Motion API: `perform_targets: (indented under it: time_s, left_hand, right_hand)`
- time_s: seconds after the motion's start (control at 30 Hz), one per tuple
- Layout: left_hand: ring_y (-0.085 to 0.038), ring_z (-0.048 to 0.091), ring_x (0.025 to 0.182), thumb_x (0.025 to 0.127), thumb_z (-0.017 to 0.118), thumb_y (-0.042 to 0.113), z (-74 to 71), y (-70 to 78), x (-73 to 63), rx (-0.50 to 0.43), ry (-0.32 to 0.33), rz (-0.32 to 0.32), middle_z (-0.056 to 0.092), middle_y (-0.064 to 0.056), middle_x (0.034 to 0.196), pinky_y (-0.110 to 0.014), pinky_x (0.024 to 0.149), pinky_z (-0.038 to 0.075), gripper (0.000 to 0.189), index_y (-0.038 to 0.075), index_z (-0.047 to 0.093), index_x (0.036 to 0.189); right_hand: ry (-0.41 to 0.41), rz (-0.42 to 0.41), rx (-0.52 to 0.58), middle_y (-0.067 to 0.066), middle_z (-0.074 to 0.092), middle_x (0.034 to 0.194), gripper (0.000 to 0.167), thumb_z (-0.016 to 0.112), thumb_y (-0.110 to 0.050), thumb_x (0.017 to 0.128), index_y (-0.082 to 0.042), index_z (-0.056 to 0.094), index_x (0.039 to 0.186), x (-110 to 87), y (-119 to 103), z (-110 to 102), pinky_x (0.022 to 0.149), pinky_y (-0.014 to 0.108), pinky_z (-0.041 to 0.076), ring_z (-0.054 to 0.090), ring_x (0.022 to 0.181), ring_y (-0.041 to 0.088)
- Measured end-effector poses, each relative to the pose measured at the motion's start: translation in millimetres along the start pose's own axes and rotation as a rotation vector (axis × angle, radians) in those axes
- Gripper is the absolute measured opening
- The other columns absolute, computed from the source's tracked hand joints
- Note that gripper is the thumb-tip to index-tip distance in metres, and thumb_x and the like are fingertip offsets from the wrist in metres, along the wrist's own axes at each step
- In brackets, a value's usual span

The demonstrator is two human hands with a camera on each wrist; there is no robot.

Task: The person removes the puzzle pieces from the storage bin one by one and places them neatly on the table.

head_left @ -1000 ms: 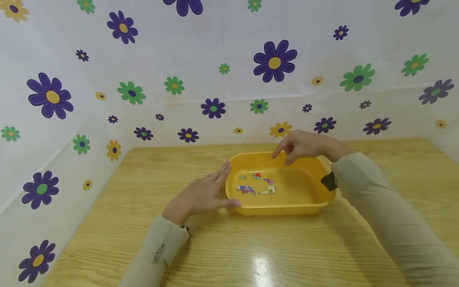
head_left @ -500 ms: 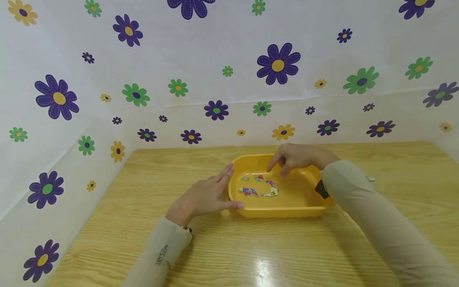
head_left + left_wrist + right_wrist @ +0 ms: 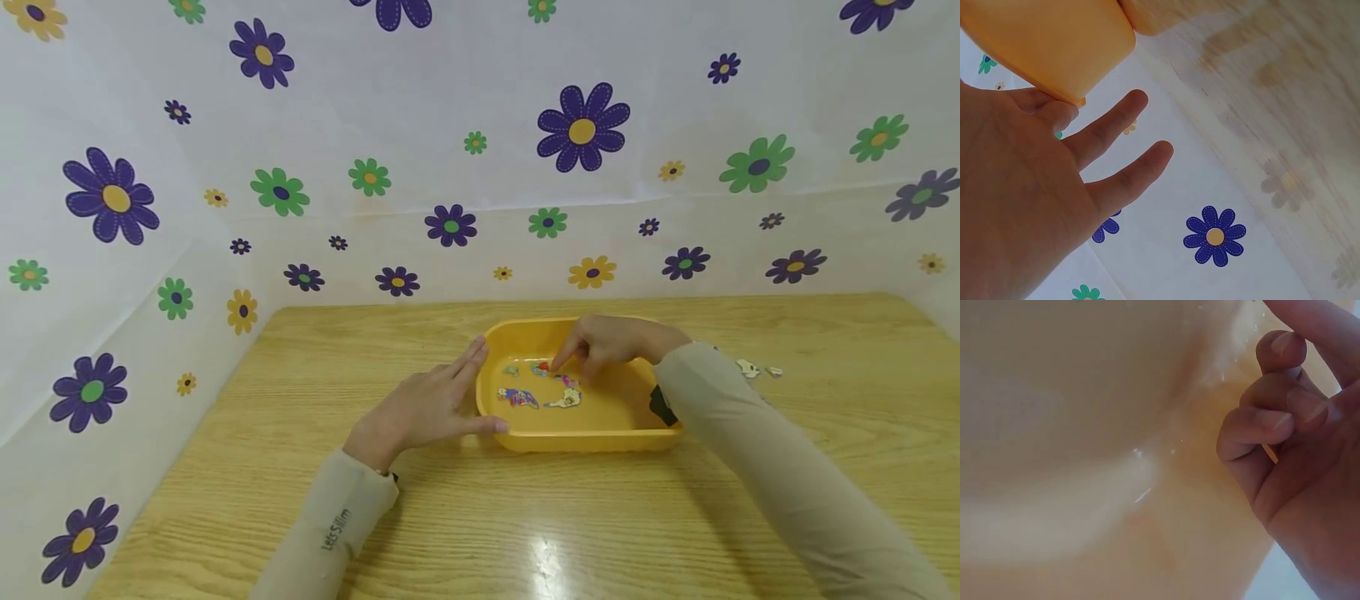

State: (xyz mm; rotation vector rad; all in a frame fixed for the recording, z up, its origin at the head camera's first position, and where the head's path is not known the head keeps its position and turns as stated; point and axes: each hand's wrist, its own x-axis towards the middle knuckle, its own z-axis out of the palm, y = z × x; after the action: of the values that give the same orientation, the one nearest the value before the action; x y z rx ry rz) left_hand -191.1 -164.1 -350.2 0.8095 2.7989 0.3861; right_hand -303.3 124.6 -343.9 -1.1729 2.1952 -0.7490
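A yellow plastic tub (image 3: 585, 440) stands on the wooden table. My left hand (image 3: 420, 414) is at its left end, fingers stretched along the outside of the rim and thumb over the near left corner. In the left wrist view, two straight fingers stand off the tub. Inside lie several small flat, colourful irregular pieces: a purple one (image 3: 519, 398), a cream one (image 3: 566, 398), a pink one (image 3: 562, 380), a green one (image 3: 512, 370) and a red-and-blue one (image 3: 539, 367). My right hand (image 3: 611, 339) reaches in, index finger pointing down by the red-and-blue piece; its other fingers are curled in the right wrist view.
Right of the tub, partly behind the right sleeve, a cream flat piece (image 3: 747, 368) and a smaller piece (image 3: 774, 372) lie on the table (image 3: 360, 333). A white flower-printed sheet (image 3: 420, 108) rises at the back and left.
My right hand has moved down and left from above the tub's far rim to the pieces inside. More of the loose pieces on the right now shows. The left hand stays at the tub.
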Motion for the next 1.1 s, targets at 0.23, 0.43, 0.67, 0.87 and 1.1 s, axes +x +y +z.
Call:
perform_targets:
  time_s: [0.23,0.43,0.67,0.87,1.1]
  left_hand:
    - [-0.036,0.028,0.149,0.094,0.057,0.066,1.5,0.7,0.6,-0.016,-0.002,-0.007,-0.001,-0.004,0.169,-0.051,0.118,0.031,0.104,0.007,0.006,0.163]
    - [-0.037,0.029,0.148,0.094,0.057,0.067,1.4,0.7,0.7,-0.013,0.002,-0.001,-0.001,-0.005,0.169,-0.051,0.117,0.032,0.105,0.006,0.006,0.163]
    - [-0.038,0.028,0.148,0.094,0.056,0.068,-0.2,-0.6,-0.1,-0.020,0.009,0.004,-0.001,-0.006,0.169,-0.052,0.117,0.031,0.105,0.005,0.007,0.163]
    - [-0.037,0.028,0.148,0.094,0.056,0.068,-1.0,-1.7,0.5,-0.023,0.014,0.000,0.000,-0.007,0.170,-0.052,0.117,0.031,0.105,0.005,0.007,0.163]
    - [-0.036,0.027,0.149,0.093,0.056,0.068,0.1,-0.9,1.4,-0.042,0.003,-0.012,-0.001,-0.004,0.169,-0.051,0.118,0.030,0.106,0.007,0.007,0.163]
  right_hand:
    - [-0.014,0.045,-0.039,-0.009,0.040,0.057,0.043,0.068,0.015,0.073,0.003,0.076,0.113,0.7,2.9,1.7,0.052,0.020,0.026,0.034,0.055,0.007]
    - [-0.006,0.053,-0.084,-0.009,0.043,0.058,0.044,0.068,0.014,0.072,0.001,0.077,0.113,1.8,4.4,3.4,0.053,0.020,0.028,0.035,0.056,0.006]
    - [0.022,0.059,-0.114,-0.009,0.047,0.062,0.044,0.069,0.013,0.071,-0.001,0.078,0.112,4.8,6.7,6.3,0.053,0.021,0.028,0.038,0.057,0.006]
    - [0.029,0.075,-0.078,-0.008,0.045,0.064,0.044,0.068,0.014,0.073,0.000,0.077,0.113,4.5,5.5,6.4,0.051,0.020,0.025,0.033,0.055,0.007]
    - [0.034,0.067,-0.062,-0.008,0.042,0.060,0.040,0.069,0.014,0.072,0.001,0.079,0.109,3.1,6.0,7.5,0.052,0.021,0.026,0.038,0.057,0.008]
